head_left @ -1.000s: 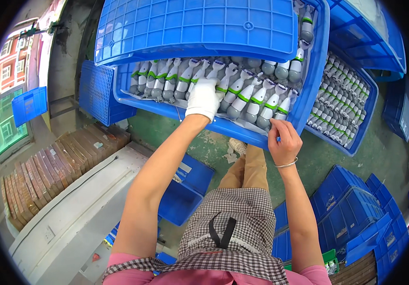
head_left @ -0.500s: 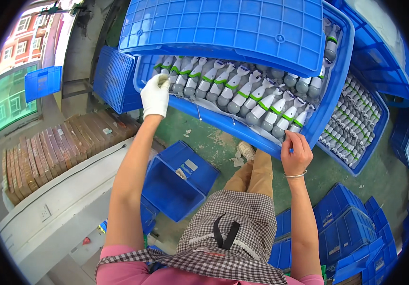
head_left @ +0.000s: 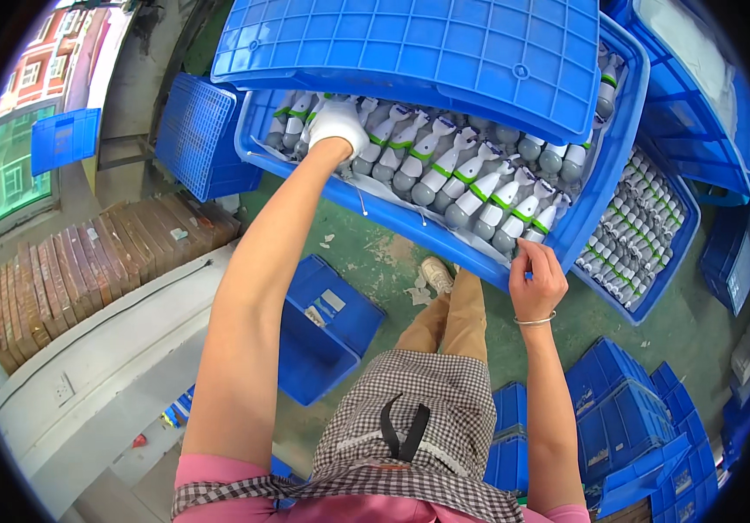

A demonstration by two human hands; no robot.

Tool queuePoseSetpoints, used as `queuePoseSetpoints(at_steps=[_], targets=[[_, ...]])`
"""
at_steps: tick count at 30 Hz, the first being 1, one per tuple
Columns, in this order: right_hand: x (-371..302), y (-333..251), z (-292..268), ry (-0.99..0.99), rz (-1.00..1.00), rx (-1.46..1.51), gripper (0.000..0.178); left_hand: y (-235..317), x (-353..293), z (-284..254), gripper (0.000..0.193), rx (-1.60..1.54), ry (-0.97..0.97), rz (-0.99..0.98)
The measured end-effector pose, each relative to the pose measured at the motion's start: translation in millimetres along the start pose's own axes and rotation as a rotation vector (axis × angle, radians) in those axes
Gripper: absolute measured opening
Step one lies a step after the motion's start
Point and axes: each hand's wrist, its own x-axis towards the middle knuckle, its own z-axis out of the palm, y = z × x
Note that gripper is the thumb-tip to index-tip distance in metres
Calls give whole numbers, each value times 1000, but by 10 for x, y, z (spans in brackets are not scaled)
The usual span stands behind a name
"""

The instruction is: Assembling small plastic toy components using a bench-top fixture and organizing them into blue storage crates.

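A blue crate [head_left: 392, 213], lined with pale sheet, holds rows of bottle-shaped pieces [head_left: 434, 179] with grey rounded ends, white bodies and green bands. My left hand [head_left: 337, 125], in a white glove, reaches over the front row near the left end. Its fingers are hidden behind the glove's back, so their grip does not show. At the crate's front right my bare right hand [head_left: 539, 281], with a bangle at the wrist, has its fingers curled over the rim beside the last pieces. A blue ribbed panel [head_left: 410, 61] covers the crate's far part.
To the right, another blue crate [head_left: 687, 231] holds more such pieces. Below it are stacked blue crates [head_left: 619, 427]. An open blue bin [head_left: 323, 340] sits on the green floor [head_left: 384, 261]. Brown boards [head_left: 87, 270] lean along the left, by a white ledge [head_left: 122, 340].
My left hand has moved right and forward from the crate's left front edge to over the pieces. My right hand stays at the rim. The whole view has shifted slightly.
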Motion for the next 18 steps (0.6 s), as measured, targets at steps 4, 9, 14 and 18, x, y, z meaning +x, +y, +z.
queuePoseSetpoints(at_steps=[4,9,14,18], targets=[[3,5,-28,-3,11,-9,15,202,-74,-181,47,-55,-92,-108],[8,-1,-2,14,4,6,15,-31,-178,-293,43,-52,-92,37],[11,11,-11,35,13,-18,15,-6,-791,-546,30,-105,77,131],[-3,30,-12,29,18,-24,16,-108,-1089,-635,27,-206,378,280]])
